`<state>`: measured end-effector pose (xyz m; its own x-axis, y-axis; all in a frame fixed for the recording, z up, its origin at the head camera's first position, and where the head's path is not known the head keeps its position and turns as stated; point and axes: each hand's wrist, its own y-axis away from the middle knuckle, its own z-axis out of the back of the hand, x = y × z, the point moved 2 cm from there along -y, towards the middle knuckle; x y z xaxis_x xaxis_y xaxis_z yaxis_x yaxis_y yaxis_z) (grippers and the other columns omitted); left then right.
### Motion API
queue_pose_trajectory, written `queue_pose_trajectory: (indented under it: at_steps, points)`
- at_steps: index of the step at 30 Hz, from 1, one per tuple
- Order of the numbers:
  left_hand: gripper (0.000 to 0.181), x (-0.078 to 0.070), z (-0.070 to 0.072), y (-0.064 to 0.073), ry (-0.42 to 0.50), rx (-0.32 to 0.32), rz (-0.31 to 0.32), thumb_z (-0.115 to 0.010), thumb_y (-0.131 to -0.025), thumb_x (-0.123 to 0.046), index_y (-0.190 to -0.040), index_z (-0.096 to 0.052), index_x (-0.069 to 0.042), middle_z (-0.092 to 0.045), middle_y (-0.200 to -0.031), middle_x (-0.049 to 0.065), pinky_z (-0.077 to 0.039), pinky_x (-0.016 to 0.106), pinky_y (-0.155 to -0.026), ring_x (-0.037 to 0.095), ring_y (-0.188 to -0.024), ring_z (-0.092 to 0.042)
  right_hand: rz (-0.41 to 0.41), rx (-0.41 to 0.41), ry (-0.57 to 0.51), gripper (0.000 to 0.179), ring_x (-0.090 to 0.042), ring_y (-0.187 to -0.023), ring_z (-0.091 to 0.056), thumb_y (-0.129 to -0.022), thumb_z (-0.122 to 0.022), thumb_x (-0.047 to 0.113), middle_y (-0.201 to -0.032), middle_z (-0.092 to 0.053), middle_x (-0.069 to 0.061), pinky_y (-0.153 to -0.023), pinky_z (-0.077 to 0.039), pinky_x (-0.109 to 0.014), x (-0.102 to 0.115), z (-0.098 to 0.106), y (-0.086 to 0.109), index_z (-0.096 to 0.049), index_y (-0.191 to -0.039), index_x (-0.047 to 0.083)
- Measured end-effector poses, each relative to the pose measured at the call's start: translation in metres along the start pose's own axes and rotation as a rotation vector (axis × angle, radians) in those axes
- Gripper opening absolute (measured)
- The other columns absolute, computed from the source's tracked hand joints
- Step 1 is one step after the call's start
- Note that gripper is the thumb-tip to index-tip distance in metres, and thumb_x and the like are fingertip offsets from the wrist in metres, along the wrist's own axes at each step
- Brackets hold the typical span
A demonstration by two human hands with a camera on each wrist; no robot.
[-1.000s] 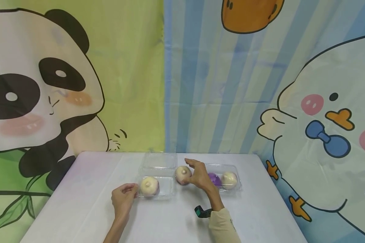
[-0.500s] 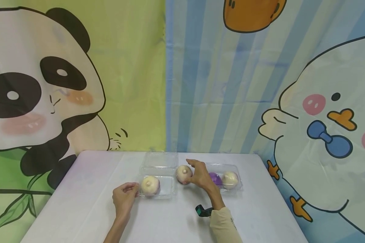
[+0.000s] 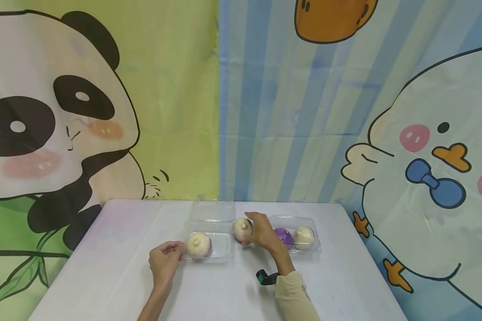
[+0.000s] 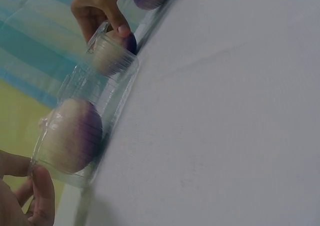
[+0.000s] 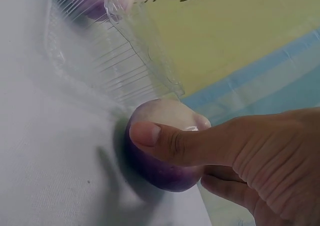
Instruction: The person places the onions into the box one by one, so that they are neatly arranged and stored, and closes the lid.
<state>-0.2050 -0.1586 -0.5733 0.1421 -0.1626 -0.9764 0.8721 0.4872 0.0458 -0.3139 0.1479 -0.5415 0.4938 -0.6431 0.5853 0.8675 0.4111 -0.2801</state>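
My left hand (image 3: 164, 263) pinches the left rim of an open clear plastic clamshell box (image 3: 222, 246) between thumb and fingers. A round white-and-purple turnip (image 3: 198, 245) sits in the box's left half. Just right of the box, my right hand (image 3: 263, 232) grips a second turnip (image 3: 242, 229), seen low over the table. In the right wrist view the thumb (image 5: 145, 134) lies across that turnip (image 5: 165, 173), with fingers on its far side, partly hidden. The left wrist view shows the boxed turnip (image 4: 75, 136) through the clear wall.
A second clear plastic box (image 3: 297, 220) stands to the right, holding one turnip purple side up (image 3: 283, 236) and one white side up (image 3: 304, 237). The first box's lid (image 3: 212, 211) lies folded back. A printed curtain (image 3: 261, 133) hangs behind the white table (image 3: 213, 294).
My right hand's thumb and fingers have drawn in around the second turnip, and the hand has shifted slightly left. My left hand stays on the box rim.
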Motion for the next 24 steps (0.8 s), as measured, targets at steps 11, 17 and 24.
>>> queue_pose_trajectory:
  at_steps: [11,17,24]
  points:
    - [0.019,0.000,0.000,0.000,0.010,0.006,-0.002,-0.073,-0.101,-0.007,-0.112,-0.076,0.008,-0.079,-0.096,0.017,-0.066,0.016,-0.065,0.021,-0.078,-0.078,-0.029,0.039,0.032,0.094,-0.050,-0.127,-0.069,-0.058,-0.108,0.008,-0.131,-0.073,-0.034,-0.117,-0.056,-0.060,0.000,-0.003,0.000,-0.064,-0.136,-0.018]
    - [0.019,-0.002,-0.001,-0.001,0.011,0.009,-0.008,-0.073,-0.101,-0.007,-0.112,-0.076,0.008,-0.079,-0.097,0.018,-0.066,0.016,-0.066,0.012,-0.073,-0.074,0.013,0.047,0.056,0.087,-0.046,-0.114,-0.075,-0.058,-0.107,0.004,-0.121,-0.078,-0.031,-0.105,-0.064,-0.057,0.001,-0.003,-0.002,-0.066,-0.131,-0.020]
    - [0.019,-0.001,-0.001,-0.001,0.008,0.004,0.002,-0.073,-0.101,-0.007,-0.112,-0.076,0.008,-0.079,-0.097,0.017,-0.066,0.016,-0.065,0.012,-0.073,-0.074,0.043,0.016,-0.004,0.084,-0.041,-0.109,-0.076,-0.058,-0.108,0.012,-0.117,-0.080,-0.026,-0.100,-0.065,-0.053,-0.030,-0.020,-0.007,-0.071,-0.129,-0.015]
